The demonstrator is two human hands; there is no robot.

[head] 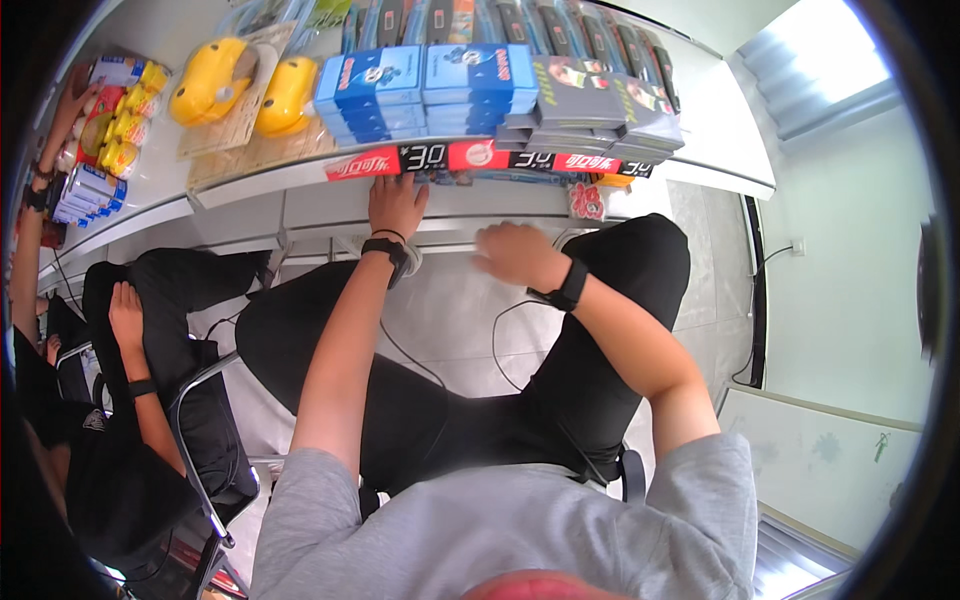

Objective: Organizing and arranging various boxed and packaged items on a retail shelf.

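Note:
My left hand [396,206] reaches to the front of the white shelf, its fingertips hidden under the red and black price strip [480,155]; whether it holds anything cannot be seen. My right hand [519,253], slightly blurred, hovers above my right thigh, away from the shelf, with nothing visible in it. Above the strip stand stacked blue boxes [379,79] and, to their right, stacked grey boxes [577,94]. Below the strip, packets in blue packaging [525,177] lie partly hidden, and a small red and white packet [586,201] sits near the right end.
Yellow rounded toys on card backings [214,81] lie left of the blue boxes. Several dark-handled items in blister packs [555,36] stand behind. At far left, a seated person [127,450] reaches toward cans and yellow-capped bottles [120,154]. Cables [496,330] hang between my knees.

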